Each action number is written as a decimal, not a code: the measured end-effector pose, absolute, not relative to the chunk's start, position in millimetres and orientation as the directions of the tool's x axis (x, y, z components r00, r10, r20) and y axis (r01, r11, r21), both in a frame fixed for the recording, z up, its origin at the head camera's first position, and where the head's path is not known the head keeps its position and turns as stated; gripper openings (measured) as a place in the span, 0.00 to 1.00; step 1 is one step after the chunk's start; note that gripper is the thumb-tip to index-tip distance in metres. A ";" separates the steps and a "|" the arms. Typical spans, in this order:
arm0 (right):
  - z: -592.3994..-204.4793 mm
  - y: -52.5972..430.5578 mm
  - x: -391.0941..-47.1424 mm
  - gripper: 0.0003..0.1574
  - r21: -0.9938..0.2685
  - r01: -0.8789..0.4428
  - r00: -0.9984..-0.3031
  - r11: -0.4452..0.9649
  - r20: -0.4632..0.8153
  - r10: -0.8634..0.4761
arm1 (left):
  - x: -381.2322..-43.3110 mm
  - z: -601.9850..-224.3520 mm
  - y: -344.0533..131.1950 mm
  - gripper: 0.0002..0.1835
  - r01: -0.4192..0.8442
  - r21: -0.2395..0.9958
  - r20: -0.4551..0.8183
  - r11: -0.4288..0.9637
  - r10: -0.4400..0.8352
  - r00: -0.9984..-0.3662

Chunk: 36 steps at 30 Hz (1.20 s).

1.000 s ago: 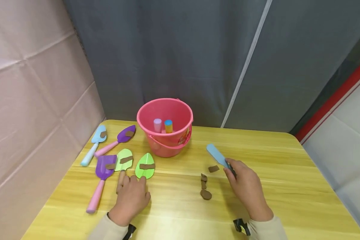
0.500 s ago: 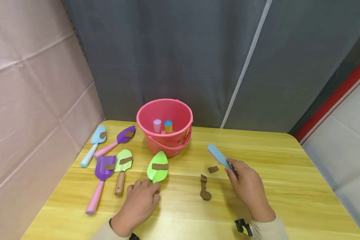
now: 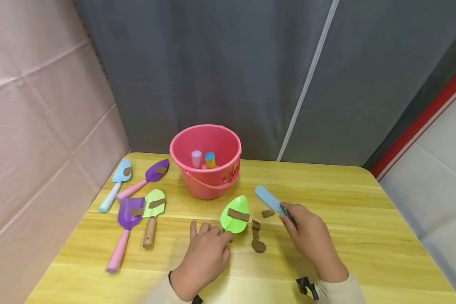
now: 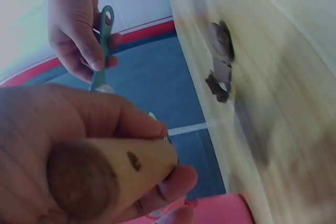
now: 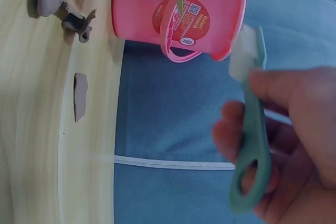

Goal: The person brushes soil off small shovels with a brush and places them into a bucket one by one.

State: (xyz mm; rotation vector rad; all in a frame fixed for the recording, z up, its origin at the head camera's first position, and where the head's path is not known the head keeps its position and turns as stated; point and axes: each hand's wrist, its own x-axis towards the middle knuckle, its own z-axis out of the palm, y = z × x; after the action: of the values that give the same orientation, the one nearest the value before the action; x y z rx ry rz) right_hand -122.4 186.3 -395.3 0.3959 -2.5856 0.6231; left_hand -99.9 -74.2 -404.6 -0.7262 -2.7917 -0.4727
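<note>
The left hand (image 3: 205, 255) has its fingers clamped round the wooden handle (image 4: 144, 166) of a bright green, leaf-shaped trowel (image 3: 232, 226), which bears a brown strip (image 3: 238, 215) and is raised above the yellow wooden bench (image 3: 349, 198). The right hand (image 3: 313, 238) has its fingers clamped on a flat, blue-bladed spatula (image 3: 269, 198) with a holed green handle (image 5: 253, 140), near a flat brown piece (image 3: 268, 213). Brown lumps (image 3: 258, 245) lie in a row between trowel and right hand. A round pink bucket (image 3: 191, 183) stands far, left of centre; four more trowels (image 3: 127, 216) lie left.
</note>
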 end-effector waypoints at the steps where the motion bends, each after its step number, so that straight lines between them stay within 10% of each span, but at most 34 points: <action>1: -395.8 185.1 -122.2 0.20 -0.355 -0.379 -0.864 0.855 0.467 -0.189 | -100.2 -404.9 -71.7 0.10 0.510 0.246 0.274 0.824 0.446 -0.852; 11: -400.4 176.2 -118.1 0.18 -0.274 -0.483 -0.856 0.831 0.346 -0.383 | -96.2 -408.1 -54.4 0.15 0.583 0.165 0.262 0.796 0.535 -0.803; 22: -400.2 176.0 -117.4 0.20 -0.278 -0.315 -0.869 0.908 0.468 -0.158 | -96.5 -408.0 -53.1 0.16 0.562 0.170 0.254 0.810 0.515 -0.819; 29: -397.2 175.6 -118.0 0.20 -0.251 -0.456 -0.867 0.854 0.341 -0.363 | -97.1 -408.3 -53.9 0.15 0.580 0.189 0.248 0.793 0.533 -0.809; 36: -401.6 168.7 -118.7 0.20 -0.246 -0.379 -0.850 0.892 0.473 -0.230 | -96.4 -410.6 -55.5 0.14 0.582 0.202 0.240 0.788 0.536 -0.809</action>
State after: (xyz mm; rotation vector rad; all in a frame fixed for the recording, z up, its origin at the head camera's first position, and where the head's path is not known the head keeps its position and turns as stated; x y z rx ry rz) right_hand -118.7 168.7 -401.6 0.4442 -2.6177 0.4624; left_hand -96.4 -55.5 -410.6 -0.8856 -2.8079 -0.3994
